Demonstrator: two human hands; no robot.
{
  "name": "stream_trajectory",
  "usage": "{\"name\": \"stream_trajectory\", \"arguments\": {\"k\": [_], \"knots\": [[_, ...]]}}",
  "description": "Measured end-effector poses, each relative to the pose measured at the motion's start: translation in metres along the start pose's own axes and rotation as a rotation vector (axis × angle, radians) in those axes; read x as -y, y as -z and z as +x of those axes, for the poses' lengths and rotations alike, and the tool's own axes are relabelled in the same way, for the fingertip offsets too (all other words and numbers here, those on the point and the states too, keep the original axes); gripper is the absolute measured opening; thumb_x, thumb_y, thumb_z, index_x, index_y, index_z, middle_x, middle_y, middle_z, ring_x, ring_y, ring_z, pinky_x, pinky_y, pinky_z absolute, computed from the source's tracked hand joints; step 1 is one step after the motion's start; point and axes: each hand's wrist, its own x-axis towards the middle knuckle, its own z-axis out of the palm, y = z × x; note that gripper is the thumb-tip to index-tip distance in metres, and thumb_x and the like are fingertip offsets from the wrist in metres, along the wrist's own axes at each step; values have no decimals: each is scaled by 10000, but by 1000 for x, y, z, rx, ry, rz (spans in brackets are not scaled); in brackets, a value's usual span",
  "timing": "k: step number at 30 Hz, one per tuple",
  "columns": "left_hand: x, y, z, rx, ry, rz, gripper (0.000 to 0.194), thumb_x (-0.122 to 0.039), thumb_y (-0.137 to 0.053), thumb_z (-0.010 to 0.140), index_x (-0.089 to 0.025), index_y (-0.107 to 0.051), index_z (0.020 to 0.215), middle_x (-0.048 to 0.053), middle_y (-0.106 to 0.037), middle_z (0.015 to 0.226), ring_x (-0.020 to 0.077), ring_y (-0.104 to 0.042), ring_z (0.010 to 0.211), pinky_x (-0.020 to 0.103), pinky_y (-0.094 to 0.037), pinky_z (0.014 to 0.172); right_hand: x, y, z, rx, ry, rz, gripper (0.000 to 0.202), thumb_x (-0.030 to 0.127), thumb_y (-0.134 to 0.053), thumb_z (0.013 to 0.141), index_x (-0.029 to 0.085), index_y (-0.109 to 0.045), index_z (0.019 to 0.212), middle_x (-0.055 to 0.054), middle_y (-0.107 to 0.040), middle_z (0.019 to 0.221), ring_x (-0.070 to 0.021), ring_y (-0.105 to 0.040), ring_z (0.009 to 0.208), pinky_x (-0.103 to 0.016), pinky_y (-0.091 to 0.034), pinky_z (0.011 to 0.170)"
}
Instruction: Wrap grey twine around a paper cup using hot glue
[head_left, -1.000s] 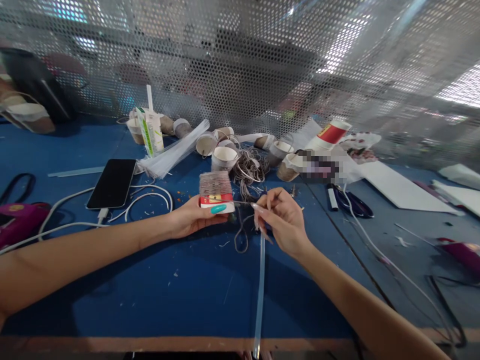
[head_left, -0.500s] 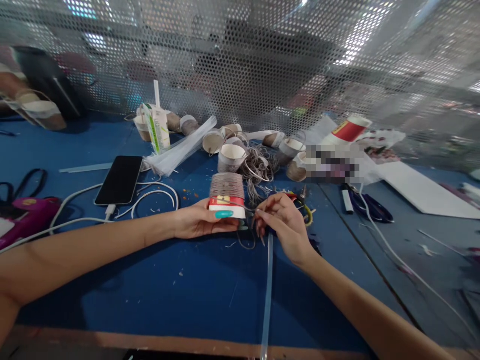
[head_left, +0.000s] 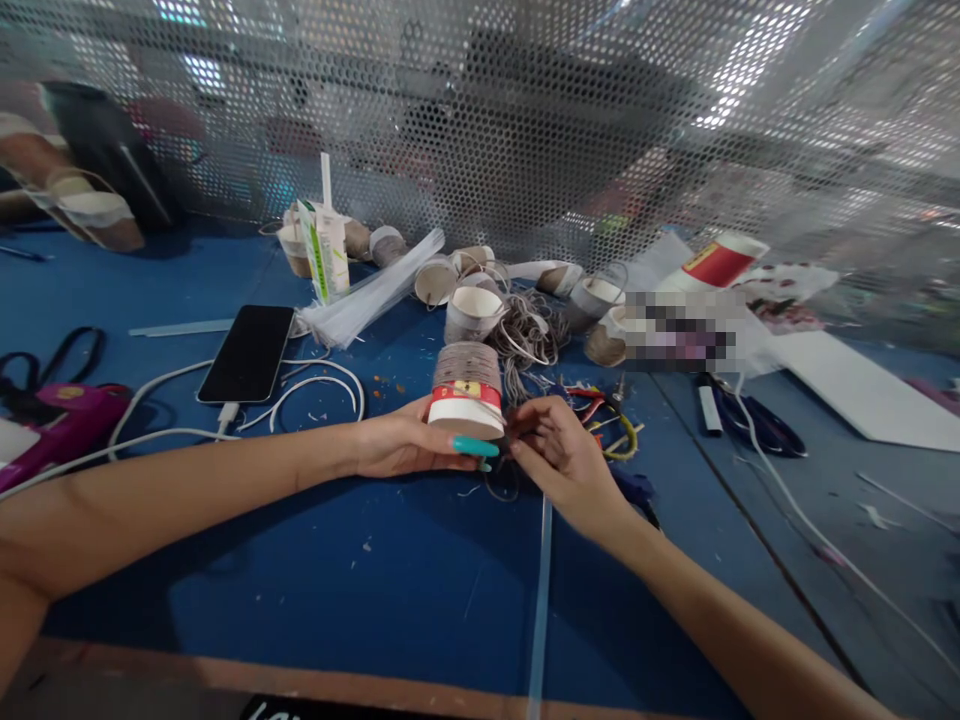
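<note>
My left hand (head_left: 409, 440) grips a paper cup (head_left: 466, 410), held upside down and tilted a little. Grey-brown cord (head_left: 465, 362) is wound in rows around its narrow upper end; red print and a white band show below. Close by the cup's right side is my right hand (head_left: 566, 455), with its fingers pinched together at the cord's loose end. The fingertips are partly in shadow. Under the right hand, a clear glue stick (head_left: 541, 600) lies lengthwise on the blue table (head_left: 360, 600). Behind the cup sits a tangle of the same cord (head_left: 532, 330).
Several cord-wrapped cups (head_left: 474, 312) stand behind, near a metal mesh screen (head_left: 450, 130). A phone (head_left: 247, 352) with a white cable and a magenta glue gun (head_left: 71, 425) lie left. A drink carton (head_left: 324, 250), scissors (head_left: 757, 420) and a white board (head_left: 862, 385) are also around.
The cup has tipped so its open rim turns more toward me. My right hand has come closer to the cup's right edge. The whole view has shifted slightly.
</note>
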Motion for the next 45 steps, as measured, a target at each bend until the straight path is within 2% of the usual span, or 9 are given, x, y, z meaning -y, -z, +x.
{"name": "stream_trajectory", "arguments": {"k": [7, 12, 14, 16, 18, 23, 31, 38, 45], "knots": [[-4, -2, 3, -174, 23, 17, 615, -194, -910, 541, -181, -581, 1061, 12, -710, 938, 131, -688, 799, 283, -508, 802, 1, -3, -1, -20, -33, -140, 112, 229, -586, 800, 221, -494, 864, -18, -554, 834, -134, -592, 737, -267, -537, 617], [2, -15, -3, -215, 107, 359, 372, -408, -723, 752, -156, -516, 931, 48, -681, 830, 136, -660, 683, 310, -535, 700, -3, -1, -3, -121, -85, -188, 206, 257, -605, 761, 234, -428, 864, -10, -506, 817, -135, -554, 673, -288, -522, 563], [3, -16, -6, -261, -77, 791, 356, -409, -691, 768, -195, -460, 933, -3, -623, 724, 143, -603, 601, 324, -524, 609, -2, -2, -3, -130, -105, -152, 235, 276, -600, 770, 239, -403, 893, -5, -499, 807, -138, -556, 663, -297, -525, 557], [-2, -12, -6, -387, -537, 1254, 381, -366, -721, 724, -191, -475, 955, 57, -626, 912, 185, -608, 789, 375, -535, 731, -1, -5, -4, -151, -121, -116, 263, 283, -600, 772, 243, -381, 912, -9, -494, 825, -141, -560, 668, -300, -526, 545], [-12, -4, -4, -426, -833, 1569, 405, -341, -675, 753, -162, -480, 1060, 134, -601, 1097, 259, -574, 1012, 456, -513, 870, 0, -7, -4, -204, -122, -85, 292, 284, -606, 766, 246, -362, 921, -24, -486, 889, -136, -561, 677, -305, -529, 543], [-32, 8, -2, -379, -878, 1893, 488, -343, -595, 838, -138, -437, 1251, 146, -568, 1206, 284, -489, 1122, 474, -485, 934, -1, -9, -4, -247, -126, -39, 309, 265, -602, 747, 248, -350, 925, -16, -483, 889, -132, -560, 655, -303, -515, 519], [-26, 10, 1, -441, -992, 1909, 506, -304, -617, 844, -176, -416, 1291, 150, -535, 1268, 306, -495, 1181, 531, -428, 1012, 0, -3, -3, -330, -99, -92, 285, 214, -576, 719, 248, -370, 912, 19, -465, 769, -156, -518, 656, -318, -447, 542], [-22, 38, 21, -479, -700, 1416, 891, -347, -780, 670, -205, -240, 1364, 200, -376, 1398, 330, -509, 1254, 542, -461, 1036, -7, 0, 1, -447, -39, -165, 270, 203, -542, 652, 241, -392, 873, 16, -438, 775, -161, -464, 683, -371, -420, 651], [-24, 45, 30, -530, -439, 1234, 986, -294, -792, 609, -179, -176, 1372, 191, -549, 1277, 353, -564, 1220, 603, -410, 1076, -13, 1, 1, -519, -1, -221, 308, 212, -518, 632, 242, -368, 900, 9, -373, 828, -177, -433, 739, -413, -422, 720]]}}
